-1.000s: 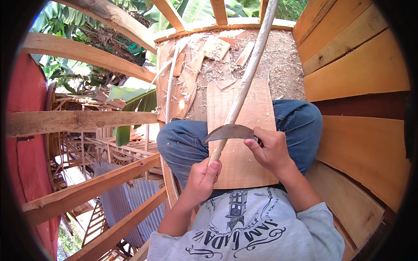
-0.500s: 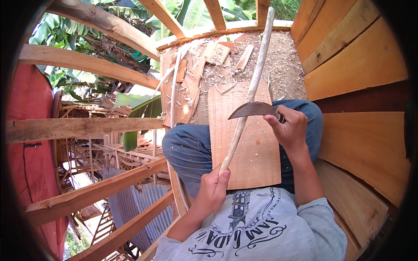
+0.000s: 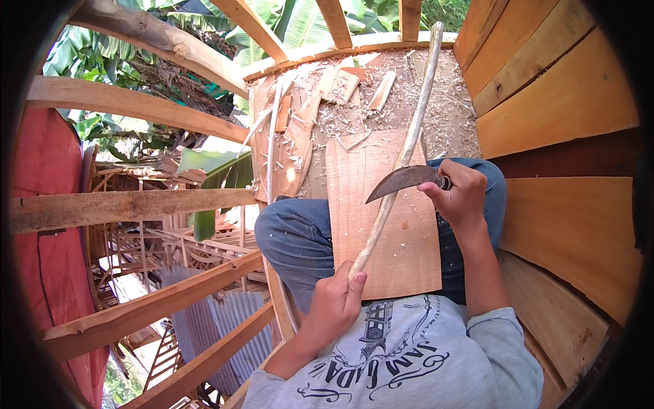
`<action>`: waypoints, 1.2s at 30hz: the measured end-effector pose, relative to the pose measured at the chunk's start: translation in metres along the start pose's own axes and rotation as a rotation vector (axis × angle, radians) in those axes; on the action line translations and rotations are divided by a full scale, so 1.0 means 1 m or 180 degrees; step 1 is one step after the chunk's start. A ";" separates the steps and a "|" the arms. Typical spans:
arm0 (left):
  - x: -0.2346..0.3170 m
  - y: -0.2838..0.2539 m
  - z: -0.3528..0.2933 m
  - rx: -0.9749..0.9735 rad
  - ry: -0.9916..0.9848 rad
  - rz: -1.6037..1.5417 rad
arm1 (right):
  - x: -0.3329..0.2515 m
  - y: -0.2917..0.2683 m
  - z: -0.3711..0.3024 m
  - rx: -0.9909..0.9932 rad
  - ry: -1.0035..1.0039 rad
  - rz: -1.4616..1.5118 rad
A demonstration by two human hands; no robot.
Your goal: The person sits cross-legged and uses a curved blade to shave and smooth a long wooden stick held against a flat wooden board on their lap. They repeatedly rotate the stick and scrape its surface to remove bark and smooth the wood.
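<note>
My left hand (image 3: 338, 301) is closed round the lower end of a long, pale, peeled stick (image 3: 417, 123), which slants up and away to the right. In my right hand (image 3: 460, 193) is the dark handle of a curved knife (image 3: 402, 180), with my thumb pressed near the base of the blade. The blade lies across the stick about midway along, its tip pointing left. Beneath them a flat wooden board (image 3: 402, 252) rests on my lap, with a few small shavings on it.
Shavings and wood scraps (image 3: 340, 87) litter the floor beyond my knees. A plank wall (image 3: 558, 232) rises close on the right. Wooden rails (image 3: 136, 202) form an open side on the left, past which are corrugated sheets (image 3: 218, 327) and a red sheet (image 3: 51, 273).
The knife has slid a little down along the stick, and its blade has tilted, tip lower. My left hand and the stick have shifted slightly right and down.
</note>
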State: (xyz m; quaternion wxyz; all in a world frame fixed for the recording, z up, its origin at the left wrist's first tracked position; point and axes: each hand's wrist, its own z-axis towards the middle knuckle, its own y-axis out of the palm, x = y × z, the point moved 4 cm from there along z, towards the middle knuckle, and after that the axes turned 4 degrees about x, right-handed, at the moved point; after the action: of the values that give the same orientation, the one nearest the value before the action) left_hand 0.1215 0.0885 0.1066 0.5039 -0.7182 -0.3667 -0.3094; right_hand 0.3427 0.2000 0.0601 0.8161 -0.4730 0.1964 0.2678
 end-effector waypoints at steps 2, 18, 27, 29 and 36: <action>0.003 0.000 0.002 0.0020 -0.0005 -0.0105 | 0.000 0.000 0.000 -0.0023 0.0034 -0.0069; 0.011 0.001 0.004 0.0207 0.0028 -0.0235 | -0.010 0.004 0.007 -0.0075 0.0235 -0.0079; -0.003 0.007 0.007 -0.0146 -0.0255 -0.0956 | 0.002 0.007 0.009 0.0008 0.0335 -0.0212; -0.008 0.005 0.011 -0.0044 -0.0344 -0.0900 | 0.003 0.013 0.003 -0.0178 0.0502 -0.0091; 0.001 -0.011 0.009 0.0193 0.0054 -0.0145 | -0.021 0.006 -0.001 -0.0180 0.0238 0.0681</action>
State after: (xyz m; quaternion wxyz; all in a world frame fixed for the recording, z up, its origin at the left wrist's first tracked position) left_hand 0.1136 0.0994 0.1098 0.5214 -0.6915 -0.3879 -0.3156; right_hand 0.3224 0.1967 0.0674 0.7613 -0.4818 0.2684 0.3410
